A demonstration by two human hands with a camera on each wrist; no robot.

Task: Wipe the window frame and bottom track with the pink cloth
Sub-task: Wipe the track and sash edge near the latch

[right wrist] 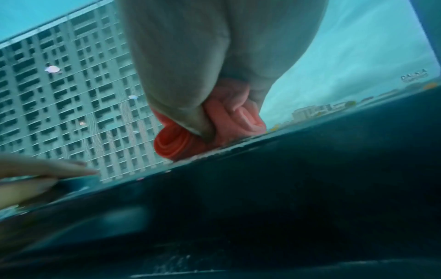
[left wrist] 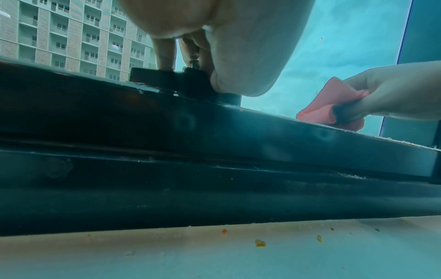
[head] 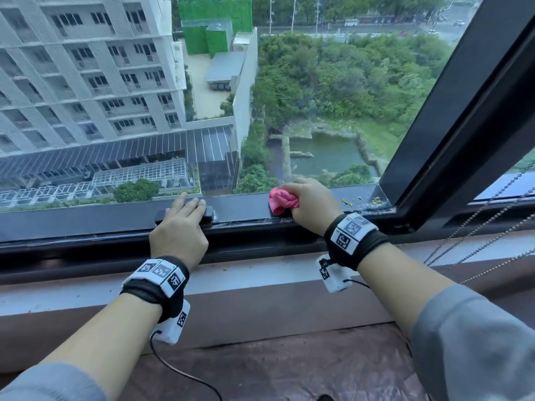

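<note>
Bunched pink cloth [right wrist: 210,128] in right hand [right wrist: 203,56], against dark window frame [right wrist: 310,160].

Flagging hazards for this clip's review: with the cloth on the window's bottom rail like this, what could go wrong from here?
1. The right hand holds the pink cloth bunched, so it may push the yellow-green debris into the corner or the track rather than lift it.
2. The left hand rests on the black handle; leaning on it could shift the handle.
3. Crumbs on the sill may go unwiped.
</note>
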